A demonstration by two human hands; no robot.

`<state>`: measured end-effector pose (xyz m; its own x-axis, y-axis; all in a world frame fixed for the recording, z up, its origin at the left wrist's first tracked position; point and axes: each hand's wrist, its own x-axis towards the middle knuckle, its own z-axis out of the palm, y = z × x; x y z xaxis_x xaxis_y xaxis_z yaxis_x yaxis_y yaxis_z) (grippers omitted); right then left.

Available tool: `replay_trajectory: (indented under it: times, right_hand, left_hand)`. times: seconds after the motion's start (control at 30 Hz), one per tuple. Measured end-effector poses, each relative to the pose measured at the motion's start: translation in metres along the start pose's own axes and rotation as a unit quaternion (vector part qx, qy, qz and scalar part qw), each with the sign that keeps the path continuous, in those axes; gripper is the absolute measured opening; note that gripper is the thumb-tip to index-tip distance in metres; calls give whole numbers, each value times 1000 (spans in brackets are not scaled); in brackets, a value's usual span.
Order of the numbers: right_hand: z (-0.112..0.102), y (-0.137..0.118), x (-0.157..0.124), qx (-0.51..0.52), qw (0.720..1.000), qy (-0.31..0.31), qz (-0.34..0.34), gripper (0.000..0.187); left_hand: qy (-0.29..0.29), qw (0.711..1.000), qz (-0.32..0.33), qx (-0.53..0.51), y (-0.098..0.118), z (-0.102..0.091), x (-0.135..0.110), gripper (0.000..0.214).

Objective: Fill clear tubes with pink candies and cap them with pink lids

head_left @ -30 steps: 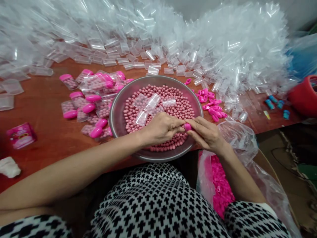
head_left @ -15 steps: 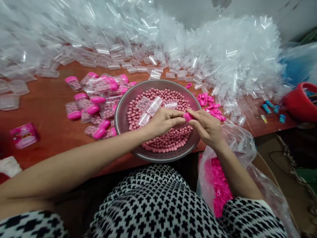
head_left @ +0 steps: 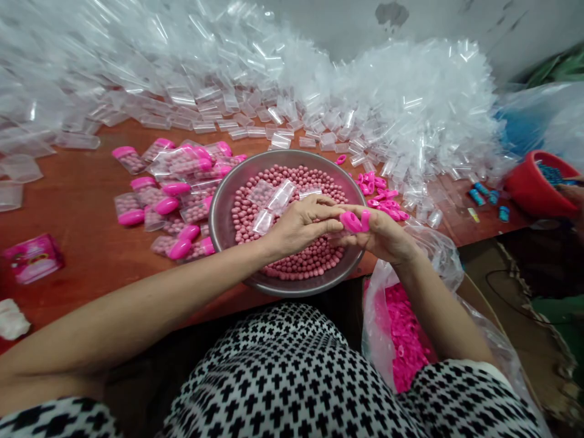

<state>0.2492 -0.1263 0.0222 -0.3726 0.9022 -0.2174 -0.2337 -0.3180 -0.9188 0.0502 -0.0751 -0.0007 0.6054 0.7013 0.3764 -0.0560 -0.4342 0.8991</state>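
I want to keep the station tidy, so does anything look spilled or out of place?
No spill stands out. One pink cap lies by itself just beyond the metal bowl, apart from the heap of pink caps. A crumpled white wad at far left also looks odd, matching nothing around it.

Beads (head_left: 303, 263) in basin (head_left: 222, 225) (caps (head_left: 387, 207) right).

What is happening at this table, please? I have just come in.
A person's left hand and right hand hold bright pink plastic between them, above a metal bowl of pink beads. A few clear containers lie on the beads. Left of the bowl, bead-filled containers with pink tops lie on the table; to its right are loose pink pieces.
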Motion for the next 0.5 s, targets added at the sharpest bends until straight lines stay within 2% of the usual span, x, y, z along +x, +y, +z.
replay_trajectory:
  times: [0.1, 0.33, 0.43, 0.5]
  right_hand:
    - [8, 0, 4, 26, 999, -18, 39, 39]
    - [19, 8, 9, 40, 995, 89, 14, 29]
    - [19, 9, 12, 29, 996, 84, 12, 35]
    - [18, 9, 15, -5, 998, 59, 5, 49]
  left_hand:
    - [4, 999, 10, 30, -2, 0, -2, 17]
    - [7, 998, 26, 50, -3, 4, -1, 15]
    - [17, 998, 23, 48, 0, 4, 2, 15]
    - [21, 999, 15, 34, 6, -3, 3, 17]
